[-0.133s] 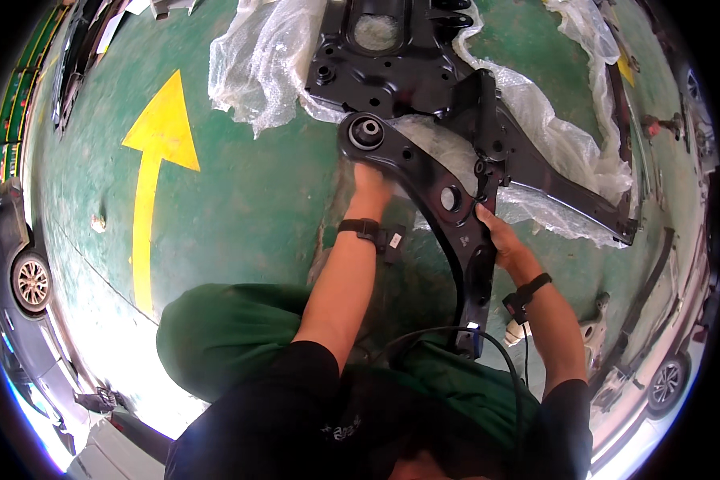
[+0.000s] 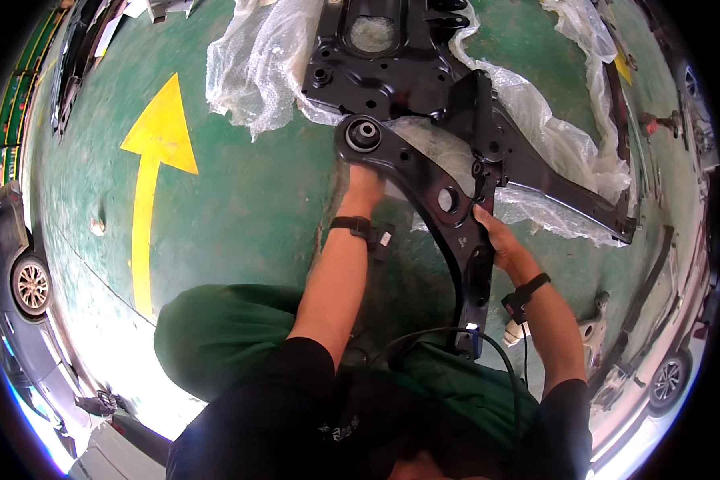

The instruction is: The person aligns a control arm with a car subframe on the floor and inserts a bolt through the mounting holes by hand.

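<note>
A black curved control arm (image 2: 422, 178) with a round bushing (image 2: 364, 134) at its far left end reaches back toward my legs. My right hand (image 2: 496, 236) grips its right edge at mid-length, thumb on the upper face. Under the bushing end is my left hand (image 2: 365, 189), blurred, its fingers hidden beneath the arm. Just beyond, a large black subframe (image 2: 384, 78) rests on bubble wrap (image 2: 256, 68). Its right-hand bracket stands right beside the control arm, and I cannot tell whether the two parts are joined.
On the left, a yellow arrow (image 2: 146, 184) marks the green floor, with a dark car (image 2: 26, 264) beyond. A cable (image 2: 424, 330) loops over my lap. Loose metal parts (image 2: 596, 328) lie to the right, and another car's wheel (image 2: 669, 379) shows at lower right.
My left hand and wrist have shifted slightly left, along with the bushing end of the control arm. The right hand keeps its grip almost unmoved.
</note>
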{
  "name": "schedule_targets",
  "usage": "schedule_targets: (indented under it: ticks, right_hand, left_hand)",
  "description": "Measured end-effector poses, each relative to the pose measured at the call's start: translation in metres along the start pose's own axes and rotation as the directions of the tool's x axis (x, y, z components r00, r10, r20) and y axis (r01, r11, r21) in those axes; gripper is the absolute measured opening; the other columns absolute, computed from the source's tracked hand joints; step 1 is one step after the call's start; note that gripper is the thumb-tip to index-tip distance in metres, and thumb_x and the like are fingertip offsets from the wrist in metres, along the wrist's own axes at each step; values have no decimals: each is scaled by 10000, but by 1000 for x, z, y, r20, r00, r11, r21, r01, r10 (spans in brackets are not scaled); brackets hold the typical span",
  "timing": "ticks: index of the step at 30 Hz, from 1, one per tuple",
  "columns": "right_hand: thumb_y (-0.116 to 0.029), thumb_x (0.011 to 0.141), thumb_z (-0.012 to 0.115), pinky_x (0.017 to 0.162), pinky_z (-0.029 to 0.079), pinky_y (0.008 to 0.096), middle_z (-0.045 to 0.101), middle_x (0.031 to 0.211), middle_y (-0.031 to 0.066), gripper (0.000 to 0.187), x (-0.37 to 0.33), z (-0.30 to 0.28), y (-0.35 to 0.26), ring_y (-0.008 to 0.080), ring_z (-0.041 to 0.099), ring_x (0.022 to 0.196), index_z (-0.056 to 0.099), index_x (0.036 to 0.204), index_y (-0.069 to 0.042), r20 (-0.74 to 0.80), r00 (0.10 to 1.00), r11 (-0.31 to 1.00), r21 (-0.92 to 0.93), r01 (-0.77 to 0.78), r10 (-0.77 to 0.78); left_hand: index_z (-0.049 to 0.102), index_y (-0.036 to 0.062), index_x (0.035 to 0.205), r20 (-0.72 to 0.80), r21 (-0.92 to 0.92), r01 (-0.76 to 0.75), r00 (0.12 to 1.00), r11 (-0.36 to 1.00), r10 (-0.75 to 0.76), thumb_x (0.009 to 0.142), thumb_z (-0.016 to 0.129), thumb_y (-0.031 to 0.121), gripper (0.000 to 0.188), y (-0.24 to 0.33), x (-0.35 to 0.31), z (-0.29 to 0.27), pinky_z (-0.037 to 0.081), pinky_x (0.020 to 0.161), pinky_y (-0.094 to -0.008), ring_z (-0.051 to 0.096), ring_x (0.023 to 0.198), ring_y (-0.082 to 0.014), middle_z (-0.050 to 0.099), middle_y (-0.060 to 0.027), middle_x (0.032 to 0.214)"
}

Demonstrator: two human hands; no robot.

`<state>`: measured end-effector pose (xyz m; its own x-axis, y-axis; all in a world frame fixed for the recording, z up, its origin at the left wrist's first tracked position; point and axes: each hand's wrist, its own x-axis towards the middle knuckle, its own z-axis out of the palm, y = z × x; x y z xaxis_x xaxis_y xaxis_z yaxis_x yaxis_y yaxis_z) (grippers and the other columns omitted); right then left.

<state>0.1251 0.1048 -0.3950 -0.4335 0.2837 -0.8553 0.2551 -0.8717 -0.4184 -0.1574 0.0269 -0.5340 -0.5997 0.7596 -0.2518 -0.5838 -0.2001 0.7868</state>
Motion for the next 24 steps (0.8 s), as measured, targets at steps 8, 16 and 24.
schedule_targets:
  ticks: [8, 16, 24]
  right_hand:
    - [-481, 916, 674, 850, 566, 348, 700, 1107, 90, 574, 8, 0, 4, 192, 691, 924, 621, 1215, 7, 20, 1000, 1000, -22, -4, 4]
    - [-474, 921, 671, 857, 566, 348, 700, 1110, 93, 565, 6, -18, 10, 190, 691, 931, 623, 1211, 9, 7, 1000, 999, 14, 29, -29]
    - [-488, 919, 667, 865, 562, 343, 695, 1123, 92, 577, 17, 11, 9, 189, 688, 945, 621, 1214, 5, 98, 995, 1000, 8, 29, -30]
  left_hand:
    - [568, 97, 1305, 225, 897, -213, 974, 388, 15, 1014, 492, 275, 348, -4, 33, -46, 386, 1104, -379, 515, 1249, -214, 577, -41, 1360]
    - [482, 67, 1389, 303, 941, -279, 947, -190, 107, 1024, 446, 288, 428, -14, 30, -14, 287, 1182, -396, 443, 1332, -223, 526, -75, 1422]
    - [627, 93, 1149, 90, 912, -187, 959, 364, 269, 989, 537, 286, 266, -12, 36, -73, 513, 697, -375, 651, 879, -195, 687, -75, 1063]
